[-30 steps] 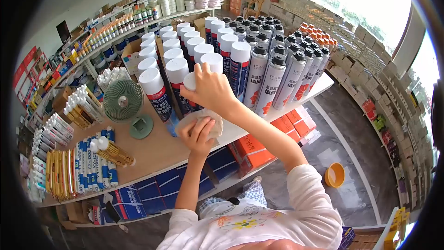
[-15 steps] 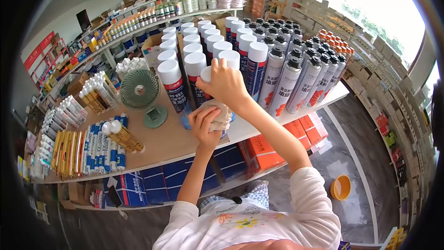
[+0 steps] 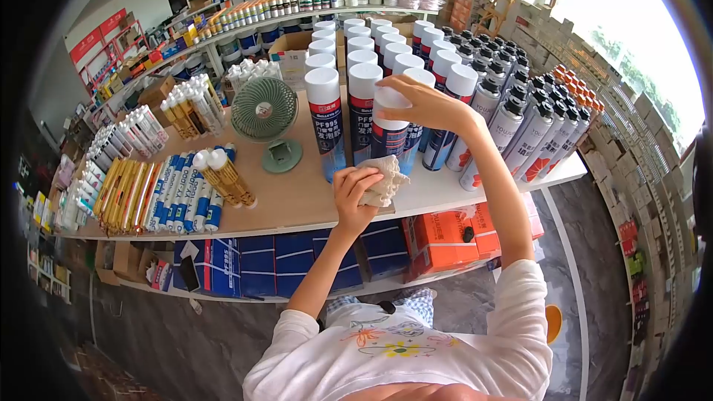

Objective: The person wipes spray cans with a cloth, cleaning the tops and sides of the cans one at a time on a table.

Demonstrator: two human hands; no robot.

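Observation:
My left hand (image 3: pixel 359 194) is closed round a crumpled beige cloth (image 3: pixel 386 182), near the lower part of a blue can with a white cap (image 3: pixel 390 128). Around the top of that can curves my right hand (image 3: pixel 427 106), its thumb and fingers on either side of the white cap. The can stands upright at the front of the rows, beside another white-capped can (image 3: pixel 325 120) on its left. Grey cans with black caps (image 3: pixel 506 130) stand to the right of my right hand.
A green fan (image 3: pixel 264 110) stands left of the cans on the table (image 3: pixel 297 204). White and gold tubes (image 3: pixel 167 193) lie farther left. Blue boxes (image 3: pixel 256 263) and orange boxes (image 3: pixel 442 241) fill the shelf below. A yellow bucket (image 3: pixel 553 323) is on the floor.
The view has shifted, so the table sits farther right and higher. My right hand's fingers have spread wider around the can's cap. My left hand still holds the cloth.

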